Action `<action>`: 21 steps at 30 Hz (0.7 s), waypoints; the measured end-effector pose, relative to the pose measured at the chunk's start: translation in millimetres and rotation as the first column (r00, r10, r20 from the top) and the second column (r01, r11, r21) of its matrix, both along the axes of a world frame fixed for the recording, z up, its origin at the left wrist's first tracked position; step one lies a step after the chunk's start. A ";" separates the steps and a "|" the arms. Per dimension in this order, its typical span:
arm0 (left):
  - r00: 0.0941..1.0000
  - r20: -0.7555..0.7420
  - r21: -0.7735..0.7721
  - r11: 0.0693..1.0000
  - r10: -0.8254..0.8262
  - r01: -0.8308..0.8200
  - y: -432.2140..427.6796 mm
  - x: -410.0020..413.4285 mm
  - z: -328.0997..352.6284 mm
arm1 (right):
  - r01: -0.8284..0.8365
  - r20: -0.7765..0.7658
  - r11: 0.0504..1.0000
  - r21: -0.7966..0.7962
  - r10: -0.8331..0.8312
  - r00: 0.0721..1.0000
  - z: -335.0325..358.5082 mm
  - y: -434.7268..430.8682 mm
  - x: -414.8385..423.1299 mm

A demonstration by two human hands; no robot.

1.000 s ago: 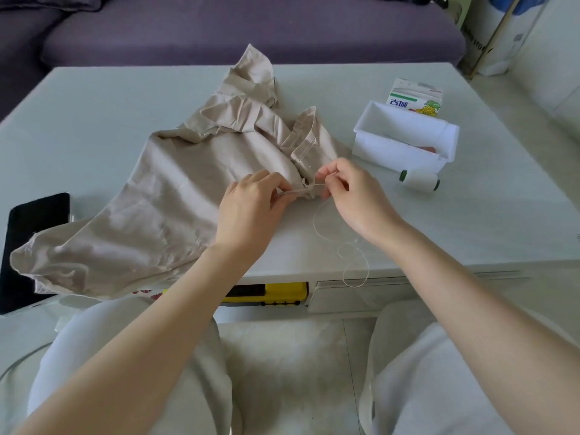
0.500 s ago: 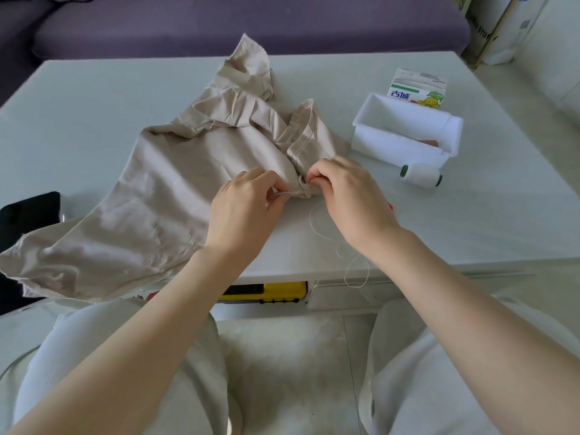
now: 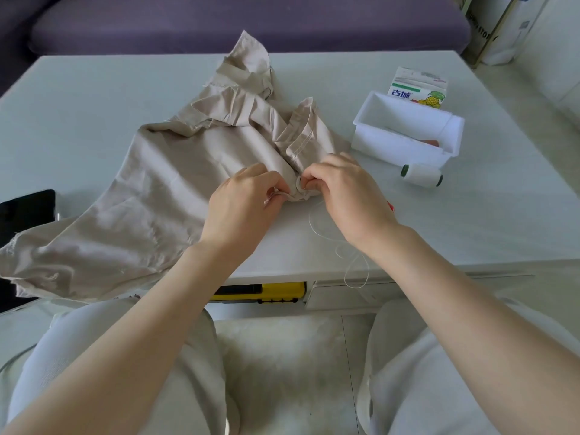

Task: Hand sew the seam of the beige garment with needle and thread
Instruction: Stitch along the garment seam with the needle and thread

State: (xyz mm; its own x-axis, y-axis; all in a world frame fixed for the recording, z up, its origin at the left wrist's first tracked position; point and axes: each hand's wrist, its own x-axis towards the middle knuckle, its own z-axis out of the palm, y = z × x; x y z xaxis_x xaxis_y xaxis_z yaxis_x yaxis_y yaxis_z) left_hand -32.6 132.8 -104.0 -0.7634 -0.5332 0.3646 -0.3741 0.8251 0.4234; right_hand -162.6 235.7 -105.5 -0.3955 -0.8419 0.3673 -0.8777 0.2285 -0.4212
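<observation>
White tabletop [image 3: 94,98] fills the upper half of the view, with a purple sofa [image 3: 219,23] behind it at twelve o'clock. At nine o'clock a dark tablet [image 3: 25,215] lies flat at the table's left edge, partly covered by the beige garment [image 3: 163,189]. The garment is spread crumpled from eight o'clock up to a raised peak of fabric at twelve o'clock, and its near left corner hangs over the table's front edge. At the centre, my left hand [image 3: 241,208] pinches a folded edge of the garment between thumb and curled fingers. Just beside it, towards three o'clock, my right hand [image 3: 348,196] has its fingers curled down onto the same bunched edge, pinching the fabric; the two hands lie nearly touching across the fold. I cannot tell whether a needle sits between my right fingertips, since they hide that spot. A pale thread [image 3: 317,227] runs from under my right hand, loops on the table towards five o'clock and dangles over the front edge. Under the table at six o'clock shows a yellow-and-black object [image 3: 273,293]. At two o'clock stands a white plastic tray [image 3: 408,142], with a juice carton [image 3: 419,89] just behind its far wall. A thread spool [image 3: 422,174] lies on its side just in front of the tray.
</observation>
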 end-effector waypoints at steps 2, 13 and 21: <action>1.000 0.018 -0.009 1.000 -0.017 0.017 -2.7 -0.6 -0.9 | -0.022 -0.020 1.000 0.019 0.023 1.000 -0.1 -1.1 -1.5; 0.999 0.021 -0.074 0.996 -0.046 0.048 -6.3 -2.4 0.7 | -0.110 -0.059 0.988 0.110 0.117 0.991 1.8 -2.6 1.7; 0.998 0.044 0.074 0.996 -0.042 0.039 -7.7 -3.1 7.1 | -0.080 0.121 0.994 0.068 0.071 0.990 1.8 -2.0 0.0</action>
